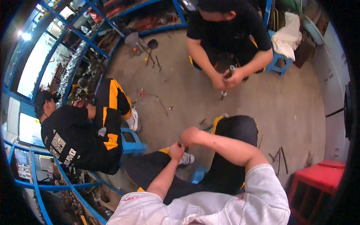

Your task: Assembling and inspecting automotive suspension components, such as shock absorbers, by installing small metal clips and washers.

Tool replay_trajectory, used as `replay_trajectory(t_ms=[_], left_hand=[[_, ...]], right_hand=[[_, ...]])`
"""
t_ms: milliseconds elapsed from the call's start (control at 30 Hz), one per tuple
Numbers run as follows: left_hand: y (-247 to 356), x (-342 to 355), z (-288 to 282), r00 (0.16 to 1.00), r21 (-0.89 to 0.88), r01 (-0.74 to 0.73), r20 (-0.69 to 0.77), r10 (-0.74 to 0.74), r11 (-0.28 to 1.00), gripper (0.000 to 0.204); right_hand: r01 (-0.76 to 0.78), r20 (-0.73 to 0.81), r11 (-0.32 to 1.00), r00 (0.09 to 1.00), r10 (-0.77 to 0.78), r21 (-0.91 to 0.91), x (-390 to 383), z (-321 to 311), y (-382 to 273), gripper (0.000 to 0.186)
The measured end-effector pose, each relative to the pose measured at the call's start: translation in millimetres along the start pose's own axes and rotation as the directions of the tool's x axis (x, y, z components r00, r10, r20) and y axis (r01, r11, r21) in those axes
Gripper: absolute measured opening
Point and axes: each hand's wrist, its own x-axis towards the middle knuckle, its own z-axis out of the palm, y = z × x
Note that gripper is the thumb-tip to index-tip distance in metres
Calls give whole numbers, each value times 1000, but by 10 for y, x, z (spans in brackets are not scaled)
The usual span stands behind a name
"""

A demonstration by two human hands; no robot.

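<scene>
My left hand (pixel 176 151) and my right hand (pixel 190 135) meet in front of my knees, above the floor. Both are closed, fingers drawn together round a small dark piece (pixel 180 144) that is mostly hidden, so its kind does not show. The right forearm crosses in from the right over my dark trouser leg; the left forearm rises from below. Beneath the hands is a light shoe (pixel 186 159). A short dark rod (pixel 203 121) lies on the floor just beyond my right hand.
Opposite, a person in black (pixel 228 30) holds a dark tool with a shiny metal end (pixel 231 68). Another person (pixel 75 131) sits at left by a blue stool (pixel 132 141). Thin dark rods (pixel 279 159) lie near a red stool (pixel 318 176). Blue-framed shelving (pixel 108 20) lines the left.
</scene>
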Motion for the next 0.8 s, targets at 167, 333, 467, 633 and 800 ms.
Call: replay_trajectory(t_ms=[167,333,467,633,800], left_hand=[[215,-460,398,937,-51,-346,35,347,937,17],[267,-737,716,877,42,-456,189,441,889,17],[331,-683,669,926,39,-344,179,332,938,17],[248,-432,367,975,-61,-218,27,220,974,18],[-45,162,38,984,78,-142,-98,150,987,23]], right_hand=[[-7,-7,1000,1000,7,-7,-32,29,4,25],[31,-12,1000,999,-31,-4,-53,-126,-73,21],[-82,50,997,995,81,7,6,-160,32,22],[-75,20,997,997,74,27,-37,-247,-45,21],[-1,-31,998,1000,3,57,-75,-178,-70,25]])
